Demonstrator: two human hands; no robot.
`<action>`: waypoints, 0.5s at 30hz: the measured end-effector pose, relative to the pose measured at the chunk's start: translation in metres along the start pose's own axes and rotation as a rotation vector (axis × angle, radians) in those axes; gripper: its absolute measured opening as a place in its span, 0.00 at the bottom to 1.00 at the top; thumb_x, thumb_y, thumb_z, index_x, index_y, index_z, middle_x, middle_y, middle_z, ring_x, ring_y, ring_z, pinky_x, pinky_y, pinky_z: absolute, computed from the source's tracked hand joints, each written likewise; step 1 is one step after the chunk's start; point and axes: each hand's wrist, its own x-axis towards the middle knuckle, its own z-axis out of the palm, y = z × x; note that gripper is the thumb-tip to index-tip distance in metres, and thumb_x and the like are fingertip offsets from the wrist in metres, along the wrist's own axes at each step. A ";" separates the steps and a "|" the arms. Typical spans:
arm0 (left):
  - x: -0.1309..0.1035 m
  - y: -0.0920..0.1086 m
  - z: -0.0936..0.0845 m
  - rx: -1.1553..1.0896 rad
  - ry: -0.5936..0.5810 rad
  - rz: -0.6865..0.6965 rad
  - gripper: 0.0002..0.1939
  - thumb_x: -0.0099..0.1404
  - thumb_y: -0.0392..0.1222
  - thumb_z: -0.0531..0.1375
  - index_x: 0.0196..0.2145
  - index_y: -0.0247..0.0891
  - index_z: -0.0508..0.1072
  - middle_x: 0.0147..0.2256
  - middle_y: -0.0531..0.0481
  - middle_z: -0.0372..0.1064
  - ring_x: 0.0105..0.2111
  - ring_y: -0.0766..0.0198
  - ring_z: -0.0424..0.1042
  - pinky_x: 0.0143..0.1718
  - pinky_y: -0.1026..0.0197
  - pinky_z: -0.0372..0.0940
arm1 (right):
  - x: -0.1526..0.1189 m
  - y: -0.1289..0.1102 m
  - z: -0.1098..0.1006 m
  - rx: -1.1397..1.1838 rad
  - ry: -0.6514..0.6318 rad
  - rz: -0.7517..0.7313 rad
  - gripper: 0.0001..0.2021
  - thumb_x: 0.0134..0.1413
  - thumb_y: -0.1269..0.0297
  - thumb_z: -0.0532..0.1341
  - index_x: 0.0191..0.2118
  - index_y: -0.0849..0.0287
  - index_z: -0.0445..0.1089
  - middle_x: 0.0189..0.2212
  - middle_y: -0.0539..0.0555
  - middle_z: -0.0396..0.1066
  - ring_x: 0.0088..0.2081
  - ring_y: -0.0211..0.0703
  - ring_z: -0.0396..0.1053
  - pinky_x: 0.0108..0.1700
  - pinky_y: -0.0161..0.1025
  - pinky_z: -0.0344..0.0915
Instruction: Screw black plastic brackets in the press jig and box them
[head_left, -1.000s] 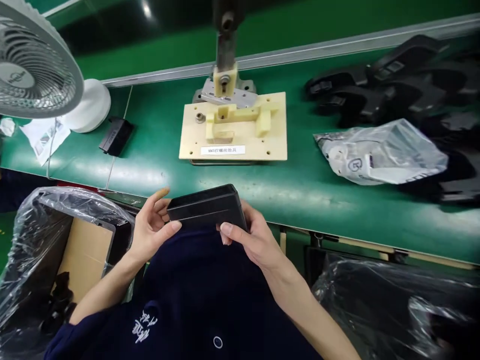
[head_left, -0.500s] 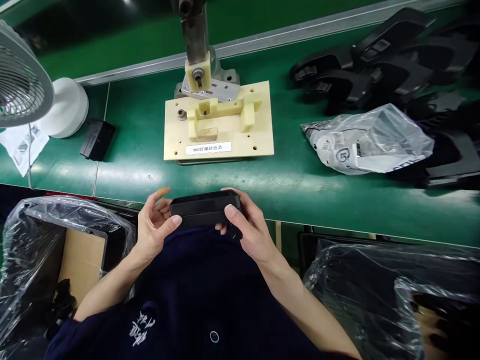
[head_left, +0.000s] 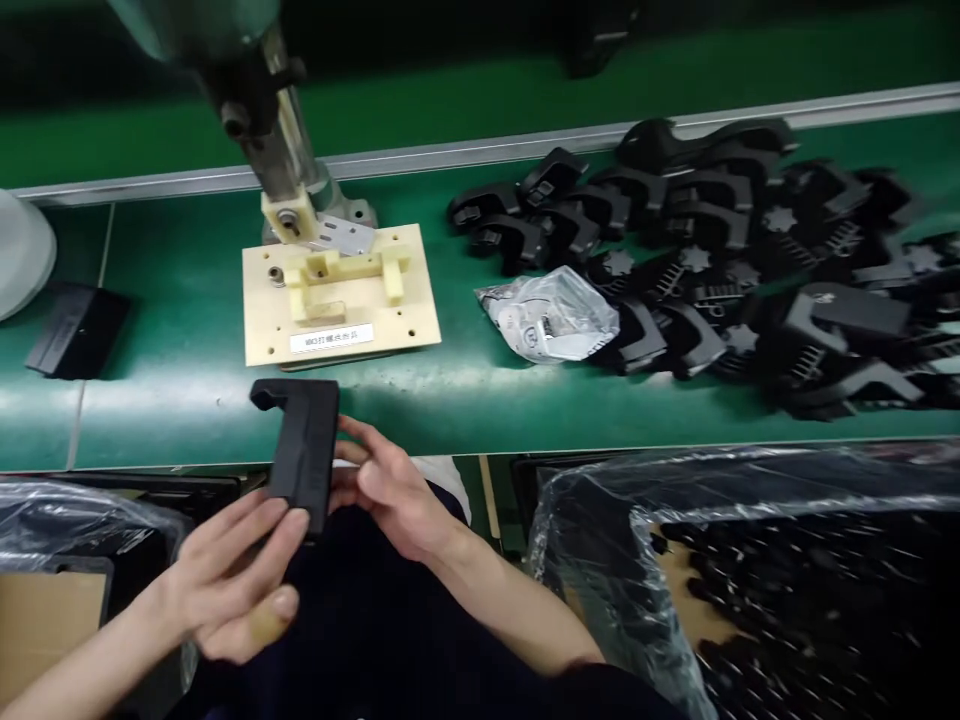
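A black plastic housing with a hooked upper end is held upright over the bench's front edge. My left hand grips its lower end between fingers and thumb side, a yellowish cover on one fingertip. Close against the housing's right side is my right hand, its fingers loosely curved and apart, the thumb off the part; some fingertips may touch the edge. Just beyond the housing stands a cream fixture with raised blocks and a white label. A press reaches down over the fixture's back left.
Many black plastic parts cover the right of the green bench. A clear plastic bag lies in front of them. Another black part rests at left. Plastic-lined bins flank me; the right bin holds small dark pieces.
The housing has turned from lying level to upright, its hook now showing. My left hand has shifted to its lower end, and my right thumb has come off it. The view has swung right.
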 end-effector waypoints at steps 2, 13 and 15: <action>0.015 -0.003 0.009 0.148 -0.103 0.419 0.09 0.58 0.37 0.62 0.38 0.45 0.74 0.39 0.50 0.77 0.45 0.57 0.74 0.48 0.53 0.72 | 0.001 0.005 0.000 -0.008 0.134 -0.002 0.28 0.46 0.56 0.70 0.53 0.55 0.64 0.39 0.52 0.71 0.36 0.38 0.71 0.36 0.34 0.67; 0.018 -0.005 0.041 -0.149 0.124 -0.084 0.30 0.55 0.34 0.67 0.55 0.39 0.66 0.50 0.41 0.72 0.54 0.53 0.69 0.54 0.52 0.68 | 0.004 0.008 -0.008 -0.238 0.225 -0.180 0.28 0.49 0.59 0.68 0.56 0.52 0.61 0.43 0.52 0.71 0.41 0.40 0.71 0.44 0.38 0.68; 0.011 -0.005 0.041 -0.464 0.217 -0.562 0.33 0.55 0.41 0.68 0.58 0.40 0.65 0.55 0.38 0.67 0.56 0.47 0.66 0.56 0.47 0.66 | -0.001 0.011 -0.002 -0.350 0.215 -0.225 0.31 0.50 0.57 0.67 0.59 0.51 0.58 0.45 0.53 0.71 0.41 0.40 0.72 0.43 0.38 0.69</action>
